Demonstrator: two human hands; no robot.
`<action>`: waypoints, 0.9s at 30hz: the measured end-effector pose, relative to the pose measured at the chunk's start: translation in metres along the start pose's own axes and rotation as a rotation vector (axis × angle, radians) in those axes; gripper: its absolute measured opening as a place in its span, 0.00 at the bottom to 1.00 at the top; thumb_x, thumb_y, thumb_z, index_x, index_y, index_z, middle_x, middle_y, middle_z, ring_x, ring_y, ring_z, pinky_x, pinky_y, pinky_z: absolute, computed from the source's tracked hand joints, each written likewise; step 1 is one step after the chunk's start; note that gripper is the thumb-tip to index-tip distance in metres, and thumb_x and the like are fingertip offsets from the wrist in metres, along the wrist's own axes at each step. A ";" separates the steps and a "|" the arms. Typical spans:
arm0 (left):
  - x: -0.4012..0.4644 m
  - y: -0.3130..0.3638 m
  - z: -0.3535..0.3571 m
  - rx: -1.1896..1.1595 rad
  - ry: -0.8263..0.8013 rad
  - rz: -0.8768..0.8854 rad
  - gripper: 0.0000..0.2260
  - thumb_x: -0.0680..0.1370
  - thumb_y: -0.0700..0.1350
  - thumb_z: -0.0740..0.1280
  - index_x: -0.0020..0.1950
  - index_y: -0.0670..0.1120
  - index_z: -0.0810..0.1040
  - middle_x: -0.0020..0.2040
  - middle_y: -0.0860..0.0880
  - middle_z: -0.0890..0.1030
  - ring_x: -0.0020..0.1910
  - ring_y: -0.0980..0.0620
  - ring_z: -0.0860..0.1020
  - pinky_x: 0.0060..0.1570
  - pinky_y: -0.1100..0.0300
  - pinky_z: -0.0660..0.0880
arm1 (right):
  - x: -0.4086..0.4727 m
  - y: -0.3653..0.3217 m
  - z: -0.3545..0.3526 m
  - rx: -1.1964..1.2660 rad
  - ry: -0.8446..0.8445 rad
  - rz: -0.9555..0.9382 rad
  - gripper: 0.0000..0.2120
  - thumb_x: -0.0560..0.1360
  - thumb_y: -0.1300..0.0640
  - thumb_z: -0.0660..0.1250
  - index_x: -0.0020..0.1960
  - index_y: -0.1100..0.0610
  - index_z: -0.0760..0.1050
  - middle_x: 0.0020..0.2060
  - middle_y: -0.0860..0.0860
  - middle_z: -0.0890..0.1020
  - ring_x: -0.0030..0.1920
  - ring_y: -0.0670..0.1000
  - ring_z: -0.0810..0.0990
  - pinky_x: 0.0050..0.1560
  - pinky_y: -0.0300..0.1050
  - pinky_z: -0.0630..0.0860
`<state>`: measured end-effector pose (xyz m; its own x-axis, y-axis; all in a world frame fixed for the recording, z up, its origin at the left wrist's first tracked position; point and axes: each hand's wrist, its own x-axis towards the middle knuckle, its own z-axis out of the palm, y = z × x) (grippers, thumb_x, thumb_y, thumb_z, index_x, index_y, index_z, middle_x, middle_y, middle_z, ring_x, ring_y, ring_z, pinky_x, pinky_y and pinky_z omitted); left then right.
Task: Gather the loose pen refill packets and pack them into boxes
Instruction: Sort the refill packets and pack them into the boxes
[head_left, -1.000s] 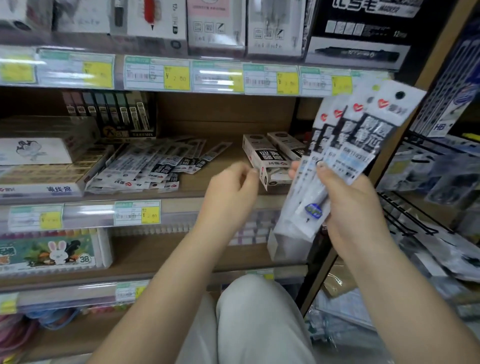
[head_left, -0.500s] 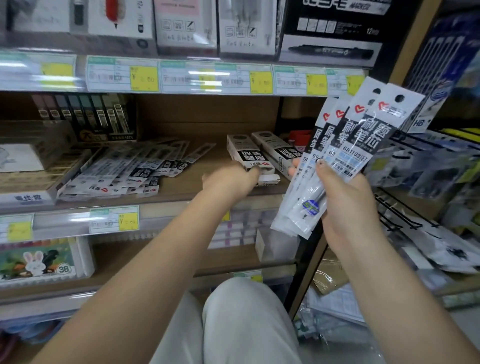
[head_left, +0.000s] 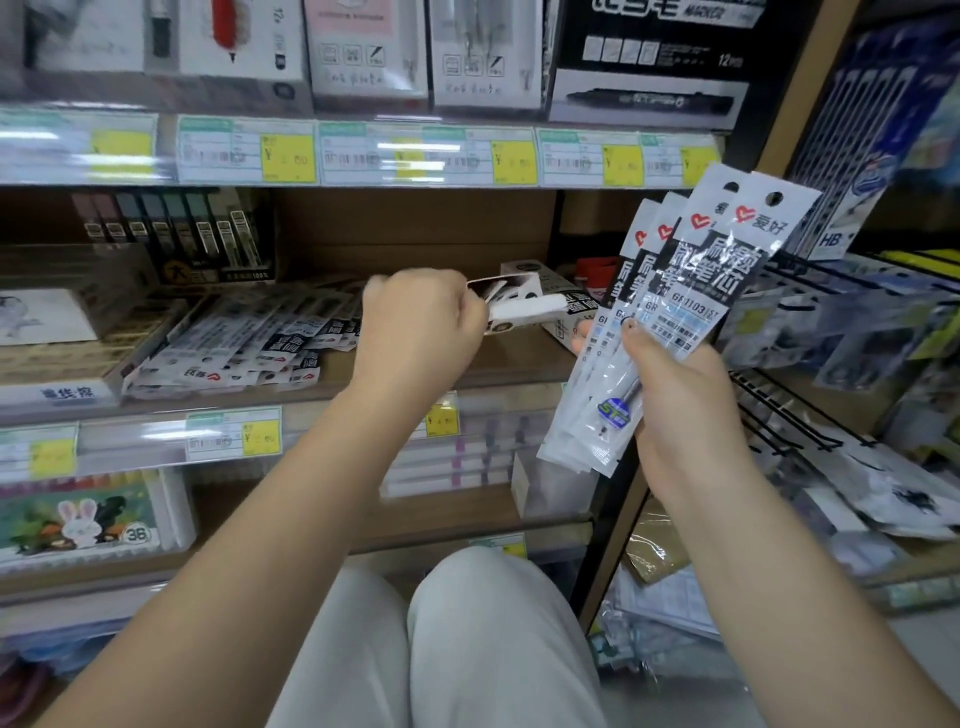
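Observation:
My right hand (head_left: 680, 395) grips a fanned bundle of several pen refill packets (head_left: 691, 291), white and black with red heart logos, held upright at the right of the shelf. My left hand (head_left: 421, 327) holds the near end of a white and black refill box (head_left: 519, 304), lifted a little above the middle shelf. A second box of the same kind (head_left: 563, 306) lies on the shelf behind it. A heap of loose refill packets (head_left: 244, 343) lies on that shelf to the left of my left hand.
Dark lead cases (head_left: 176, 234) stand at the shelf's back left, flat boxes (head_left: 62, 338) at far left. Price tag strips (head_left: 363, 153) line the shelf edges. A wire rack with hanging packets (head_left: 831, 332) juts out at right. My knee (head_left: 467, 639) is below.
My left hand reached to the box on the shelf, took hold of it and raised its near end. My right hand kept the packet bundle in about the same place.

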<state>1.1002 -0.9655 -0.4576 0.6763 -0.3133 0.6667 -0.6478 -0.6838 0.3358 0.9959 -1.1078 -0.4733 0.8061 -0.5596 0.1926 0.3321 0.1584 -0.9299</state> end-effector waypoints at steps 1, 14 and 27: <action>-0.005 0.002 -0.009 -0.028 0.046 0.032 0.13 0.73 0.44 0.53 0.27 0.47 0.58 0.25 0.50 0.62 0.30 0.43 0.66 0.47 0.50 0.68 | -0.001 -0.001 0.002 0.006 -0.004 0.001 0.09 0.79 0.62 0.59 0.56 0.56 0.76 0.39 0.48 0.85 0.41 0.46 0.84 0.42 0.43 0.81; -0.078 0.031 -0.108 -0.401 -0.065 0.103 0.15 0.74 0.47 0.58 0.28 0.47 0.62 0.25 0.52 0.64 0.24 0.58 0.62 0.24 0.67 0.56 | -0.019 -0.022 0.020 -0.109 -0.055 -0.082 0.07 0.78 0.59 0.62 0.52 0.52 0.77 0.41 0.44 0.85 0.43 0.42 0.83 0.40 0.39 0.79; -0.114 0.027 -0.086 -0.786 -0.308 -0.250 0.15 0.71 0.45 0.59 0.24 0.48 0.63 0.23 0.57 0.60 0.22 0.60 0.58 0.23 0.69 0.55 | -0.037 -0.041 0.038 0.233 -0.142 -0.112 0.05 0.79 0.61 0.60 0.48 0.56 0.74 0.30 0.46 0.82 0.35 0.45 0.82 0.38 0.41 0.78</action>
<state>0.9757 -0.8916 -0.4673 0.8218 -0.4561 0.3415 -0.4453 -0.1402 0.8843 0.9712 -1.0626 -0.4305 0.8130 -0.4675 0.3472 0.5133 0.2939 -0.8063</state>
